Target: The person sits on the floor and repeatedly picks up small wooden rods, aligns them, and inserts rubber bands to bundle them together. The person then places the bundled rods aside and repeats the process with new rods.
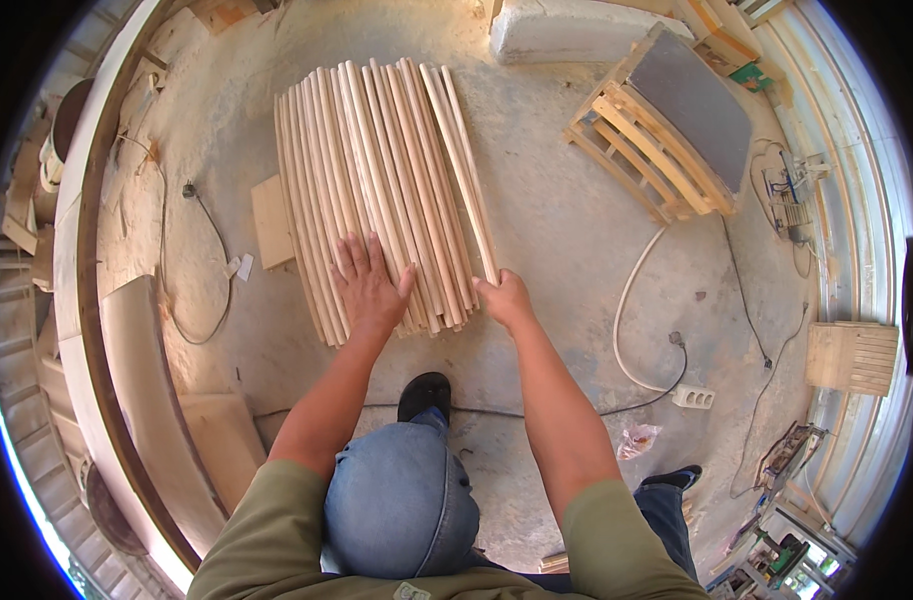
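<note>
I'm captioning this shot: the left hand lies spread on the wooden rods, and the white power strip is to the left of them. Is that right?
Not quite: the head view shows the white power strip to the right of the wooden rods. The left hand does lie spread on them.
</note>
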Tool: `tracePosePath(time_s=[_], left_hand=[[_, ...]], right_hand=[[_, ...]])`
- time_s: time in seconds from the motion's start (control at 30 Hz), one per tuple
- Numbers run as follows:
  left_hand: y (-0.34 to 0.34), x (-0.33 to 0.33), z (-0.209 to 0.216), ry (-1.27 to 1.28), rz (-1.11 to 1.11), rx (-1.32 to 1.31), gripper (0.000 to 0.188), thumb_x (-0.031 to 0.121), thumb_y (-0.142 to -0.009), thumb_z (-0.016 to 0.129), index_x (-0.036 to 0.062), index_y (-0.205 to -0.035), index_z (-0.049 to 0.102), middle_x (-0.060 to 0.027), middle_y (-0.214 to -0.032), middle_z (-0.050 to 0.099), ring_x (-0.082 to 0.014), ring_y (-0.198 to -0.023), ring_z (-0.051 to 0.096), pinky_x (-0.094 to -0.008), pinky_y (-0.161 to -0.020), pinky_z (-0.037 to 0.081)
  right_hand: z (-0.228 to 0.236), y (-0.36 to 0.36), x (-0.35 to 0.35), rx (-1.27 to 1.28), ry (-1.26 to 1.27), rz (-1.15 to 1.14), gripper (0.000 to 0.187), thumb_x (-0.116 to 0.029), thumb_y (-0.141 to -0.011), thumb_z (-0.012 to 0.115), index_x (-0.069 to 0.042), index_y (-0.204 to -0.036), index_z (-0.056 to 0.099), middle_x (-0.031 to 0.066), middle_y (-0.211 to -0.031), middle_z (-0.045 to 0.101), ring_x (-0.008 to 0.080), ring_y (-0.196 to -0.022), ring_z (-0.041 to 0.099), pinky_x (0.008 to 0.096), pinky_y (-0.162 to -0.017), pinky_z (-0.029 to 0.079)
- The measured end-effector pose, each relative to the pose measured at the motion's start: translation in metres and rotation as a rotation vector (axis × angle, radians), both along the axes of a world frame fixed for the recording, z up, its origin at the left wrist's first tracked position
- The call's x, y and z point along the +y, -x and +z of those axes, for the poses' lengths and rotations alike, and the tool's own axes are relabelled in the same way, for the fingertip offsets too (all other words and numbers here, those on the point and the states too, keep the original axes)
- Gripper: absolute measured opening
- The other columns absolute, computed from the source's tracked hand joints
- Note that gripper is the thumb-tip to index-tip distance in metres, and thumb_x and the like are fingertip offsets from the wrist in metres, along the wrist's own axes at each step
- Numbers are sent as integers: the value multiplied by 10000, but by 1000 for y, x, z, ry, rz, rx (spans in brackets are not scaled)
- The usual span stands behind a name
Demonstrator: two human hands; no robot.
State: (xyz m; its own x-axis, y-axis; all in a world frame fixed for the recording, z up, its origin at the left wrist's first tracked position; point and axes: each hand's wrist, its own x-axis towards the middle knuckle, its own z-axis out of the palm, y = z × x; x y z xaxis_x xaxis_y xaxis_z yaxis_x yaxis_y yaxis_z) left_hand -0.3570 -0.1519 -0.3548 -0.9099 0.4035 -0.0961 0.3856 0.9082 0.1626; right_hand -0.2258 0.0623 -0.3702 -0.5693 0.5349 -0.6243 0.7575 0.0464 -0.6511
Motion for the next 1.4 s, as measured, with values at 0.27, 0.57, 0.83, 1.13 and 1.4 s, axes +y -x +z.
tracePosePath(time_s=[0.27,0.57,0.83,1.13,1.4], left_hand=[[-1,1,1,17,10,-8,975,731,-1002,472,103,-1718,259,-203,-1800,108,-374,-1673,2,-611,-1317,33],[0,3,2,23,19,-11,973,722,-1001,474,108,-1721,247,-194,-1804,94,-361,-1675,-14,-591,-1324,6],[-2,3,7,28,20,-14,968,688,-996,537,101,-1716,264,-208,-1798,107,-365,-1674,28,-576,-1326,56],[0,3,9,51,26,-62,997,748,-993,473,121,-1728,225,-193,-1805,79,-361,-1675,-23,-593,-1324,8],[-5,-2,7,-6,6,-7,970,694,-997,536,95,-1712,270,-217,-1794,121,-363,-1675,22,-562,-1328,59]], right_hand=[[-6,14,-33,-6,-257,59,565,-392,-887,820,86,-1159,689,299,-1124,745,440,-1073,726,485,-951,563],[-10,19,-35,-38,-76,-11,661,-401,-812,859,87,-1221,682,308,-1195,739,422,-1150,721,467,-991,562],[-6,19,-38,88,62,-94,526,-281,-756,883,83,-1096,716,258,-1050,775,361,-947,766,443,-848,590],[39,0,-21,124,225,-166,325,-116,-793,769,56,-1032,632,159,-803,719,181,-586,681,331,-529,546],[108,-169,-82,224,468,-361,289,-129,-855,802,-12,-1021,597,55,-776,651,127,-584,627,299,-511,513]])
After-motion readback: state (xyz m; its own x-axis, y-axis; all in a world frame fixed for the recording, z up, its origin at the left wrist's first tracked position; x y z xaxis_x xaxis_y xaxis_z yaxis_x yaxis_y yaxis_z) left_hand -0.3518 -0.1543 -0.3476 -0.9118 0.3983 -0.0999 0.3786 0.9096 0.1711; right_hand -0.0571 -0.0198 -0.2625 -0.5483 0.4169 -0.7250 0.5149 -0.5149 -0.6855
